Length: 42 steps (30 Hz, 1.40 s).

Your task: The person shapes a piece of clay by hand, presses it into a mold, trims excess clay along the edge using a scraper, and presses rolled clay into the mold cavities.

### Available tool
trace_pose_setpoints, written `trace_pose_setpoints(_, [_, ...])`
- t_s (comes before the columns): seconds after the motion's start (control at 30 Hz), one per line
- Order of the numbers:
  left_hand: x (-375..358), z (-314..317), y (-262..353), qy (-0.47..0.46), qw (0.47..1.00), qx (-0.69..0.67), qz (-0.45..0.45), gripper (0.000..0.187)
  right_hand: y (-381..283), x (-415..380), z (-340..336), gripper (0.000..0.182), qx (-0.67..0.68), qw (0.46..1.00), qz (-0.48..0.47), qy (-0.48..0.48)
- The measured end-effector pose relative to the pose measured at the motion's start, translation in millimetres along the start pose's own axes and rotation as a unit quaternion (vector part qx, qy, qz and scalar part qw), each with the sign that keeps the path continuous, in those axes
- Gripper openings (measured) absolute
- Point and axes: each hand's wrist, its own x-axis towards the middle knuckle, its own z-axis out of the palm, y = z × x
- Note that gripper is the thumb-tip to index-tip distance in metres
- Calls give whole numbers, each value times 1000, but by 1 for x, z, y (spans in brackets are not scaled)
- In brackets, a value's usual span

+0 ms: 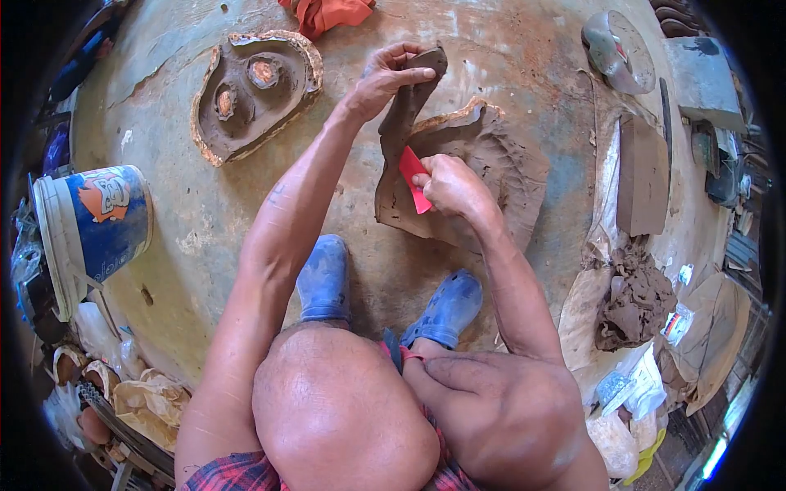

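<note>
My left hand (383, 84) is closed on the upper end of a strip of dark wet clay (399, 123), thumb pressed flat against it, lifting it up from the left edge of a clay sheet (516, 168). The sheet drapes over a mould whose rough, tan rim (458, 113) shows at the top; its right half is wrinkled. My right hand (454, 188) grips a flat red scraper (412, 173). The scraper's edge lies right at the strip, near where it meets the sheet.
A clay-lined mould (199, 135) with two raised rings lies at upper left, near a red cloth (327, 15). A blue-and-white bucket (115, 217) lies left. On the right are a clay block (643, 176), a clay heap (637, 303) and a grey block (706, 78). Blue shoes (323, 278) are below.
</note>
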Motion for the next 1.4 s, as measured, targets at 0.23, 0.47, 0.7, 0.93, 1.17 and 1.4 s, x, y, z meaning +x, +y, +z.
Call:
trace_pose_setpoints(0.23, [-40, -11, 21, 57, 994, 23, 94, 36, 18, -6, 23, 24, -51, 993, -82, 72])
trace_pose_setpoints(0.47, [-187, -42, 63, 161, 945, 286, -5, 33, 25, -28, 4, 26, 34, 971, -53, 229])
trace_pose_setpoints(0.7, [-252, 26, 42, 255, 803, 536, 45, 61, -3, -23, 24, 18, 160, 977, -6, 137])
trace_pose_setpoints(0.93, [-232, 73, 46, 42, 803, 551, -221, 67, 11, -3, 46, 18, 51, 978, -32, 200])
trace_pose_setpoints(1.17, [-218, 73, 3, 139, 852, 403, -303, 51, 16, -5, 44, 14, 1, 981, -68, 184])
trace_pose_setpoints(1.4, [-222, 76, -13, 186, 914, 175, -314, 28, 21, -7, 39, 14, -27, 983, -109, 147])
